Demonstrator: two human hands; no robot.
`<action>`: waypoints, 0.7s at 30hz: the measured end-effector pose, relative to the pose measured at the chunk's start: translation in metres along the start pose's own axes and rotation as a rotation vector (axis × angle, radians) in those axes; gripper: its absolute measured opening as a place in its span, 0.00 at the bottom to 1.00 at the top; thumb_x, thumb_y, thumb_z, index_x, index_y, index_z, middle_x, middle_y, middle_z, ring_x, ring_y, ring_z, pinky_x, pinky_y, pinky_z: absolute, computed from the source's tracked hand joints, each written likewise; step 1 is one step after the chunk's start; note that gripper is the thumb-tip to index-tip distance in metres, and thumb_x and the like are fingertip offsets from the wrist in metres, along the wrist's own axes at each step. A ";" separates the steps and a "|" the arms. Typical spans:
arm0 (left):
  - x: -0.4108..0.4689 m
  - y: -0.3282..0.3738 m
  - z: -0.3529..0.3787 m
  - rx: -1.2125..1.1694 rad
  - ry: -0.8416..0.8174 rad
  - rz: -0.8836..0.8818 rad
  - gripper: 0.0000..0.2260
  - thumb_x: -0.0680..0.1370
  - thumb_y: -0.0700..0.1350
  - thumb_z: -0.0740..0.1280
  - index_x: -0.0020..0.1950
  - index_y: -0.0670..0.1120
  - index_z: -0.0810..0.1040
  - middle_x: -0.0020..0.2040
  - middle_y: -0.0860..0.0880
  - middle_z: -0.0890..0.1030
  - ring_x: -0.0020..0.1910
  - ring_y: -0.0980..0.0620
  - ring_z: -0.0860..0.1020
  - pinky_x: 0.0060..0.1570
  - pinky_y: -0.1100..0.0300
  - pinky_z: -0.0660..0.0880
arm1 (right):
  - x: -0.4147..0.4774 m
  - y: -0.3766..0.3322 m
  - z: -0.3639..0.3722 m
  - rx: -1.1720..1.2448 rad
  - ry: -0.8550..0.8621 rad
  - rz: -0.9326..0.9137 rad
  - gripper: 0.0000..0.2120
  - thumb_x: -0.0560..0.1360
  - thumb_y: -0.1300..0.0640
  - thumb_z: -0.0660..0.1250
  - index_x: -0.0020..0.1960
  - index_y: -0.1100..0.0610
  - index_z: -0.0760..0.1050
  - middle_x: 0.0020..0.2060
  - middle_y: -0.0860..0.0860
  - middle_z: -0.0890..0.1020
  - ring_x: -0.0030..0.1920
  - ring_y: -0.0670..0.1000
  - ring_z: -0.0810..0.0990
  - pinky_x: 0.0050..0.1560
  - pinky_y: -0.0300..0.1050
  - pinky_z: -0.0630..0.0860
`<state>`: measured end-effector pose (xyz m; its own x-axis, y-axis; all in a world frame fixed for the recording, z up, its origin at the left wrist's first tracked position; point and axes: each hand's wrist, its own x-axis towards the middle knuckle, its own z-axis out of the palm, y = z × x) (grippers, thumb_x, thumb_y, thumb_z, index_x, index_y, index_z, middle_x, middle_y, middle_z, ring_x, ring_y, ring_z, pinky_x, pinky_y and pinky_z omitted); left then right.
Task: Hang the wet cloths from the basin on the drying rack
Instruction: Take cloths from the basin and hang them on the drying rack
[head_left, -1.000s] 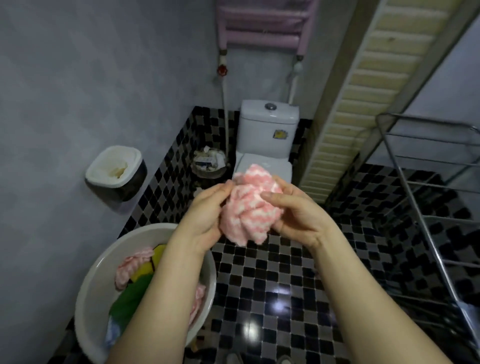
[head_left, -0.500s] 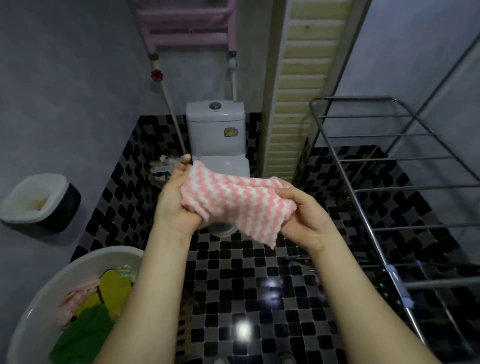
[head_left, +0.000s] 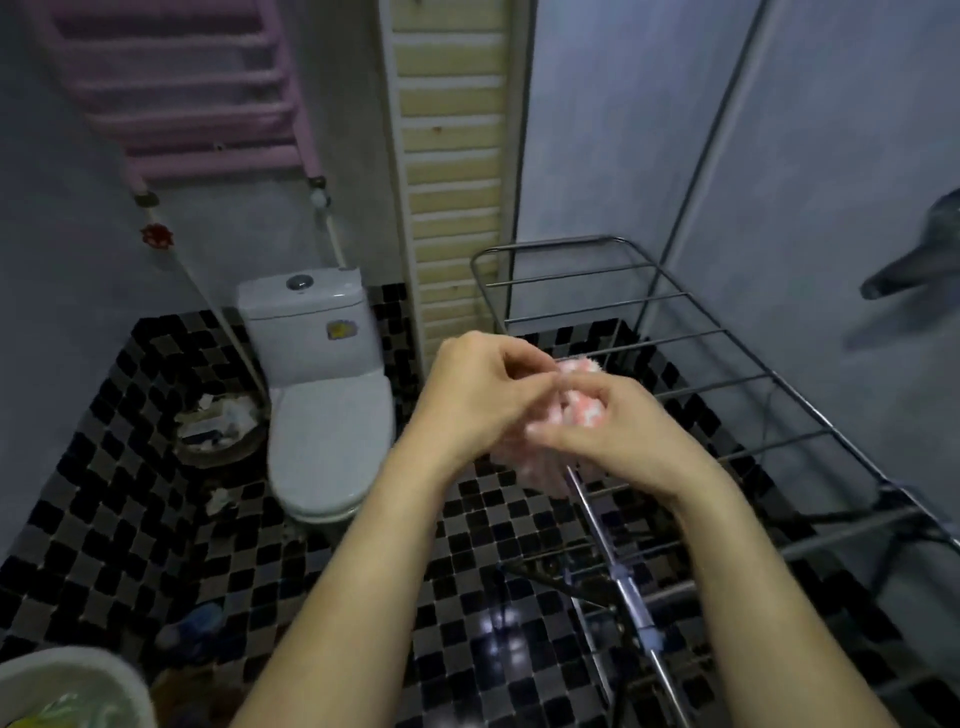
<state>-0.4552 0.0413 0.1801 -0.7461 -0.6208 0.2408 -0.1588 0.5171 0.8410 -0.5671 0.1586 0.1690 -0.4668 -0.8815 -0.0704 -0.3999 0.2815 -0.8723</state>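
Pink-and-white cloth sits bunched between both hands, held above the near side rail of the drying rack. Far left, at the bottom corner, the white basin shows only its rim, with yellow and green cloths inside. Past it stands a white toilet on the black-and-grey checkered floor. The left hand has its grip pinched on the cloth's upper edge. The right hand is closed over its front. The metal drying rack stretches away rightward, its bars bare.
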 end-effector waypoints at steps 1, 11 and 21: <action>0.007 0.004 0.009 0.070 -0.034 0.039 0.01 0.73 0.47 0.74 0.43 0.52 0.86 0.36 0.58 0.84 0.38 0.65 0.81 0.41 0.66 0.78 | 0.002 0.006 -0.004 -0.059 0.132 0.011 0.10 0.70 0.51 0.74 0.51 0.45 0.82 0.46 0.45 0.82 0.48 0.45 0.81 0.46 0.42 0.77; 0.063 -0.013 0.050 -0.345 -0.326 -0.113 0.25 0.70 0.23 0.63 0.55 0.49 0.82 0.54 0.51 0.84 0.54 0.57 0.82 0.54 0.61 0.79 | 0.005 0.067 -0.038 -0.014 0.231 0.253 0.12 0.73 0.59 0.67 0.31 0.51 0.77 0.25 0.46 0.76 0.24 0.47 0.71 0.27 0.38 0.65; 0.101 -0.045 0.069 0.448 -0.687 0.202 0.15 0.73 0.57 0.70 0.40 0.46 0.82 0.40 0.46 0.81 0.38 0.50 0.79 0.38 0.53 0.76 | 0.001 0.066 -0.084 0.172 0.279 0.311 0.10 0.70 0.60 0.66 0.38 0.68 0.76 0.29 0.53 0.74 0.31 0.50 0.70 0.33 0.42 0.67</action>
<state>-0.5678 -0.0035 0.1330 -0.9922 -0.0697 -0.1036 -0.1130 0.8544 0.5071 -0.6599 0.2083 0.1515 -0.7482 -0.6225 -0.2298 -0.0806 0.4290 -0.8997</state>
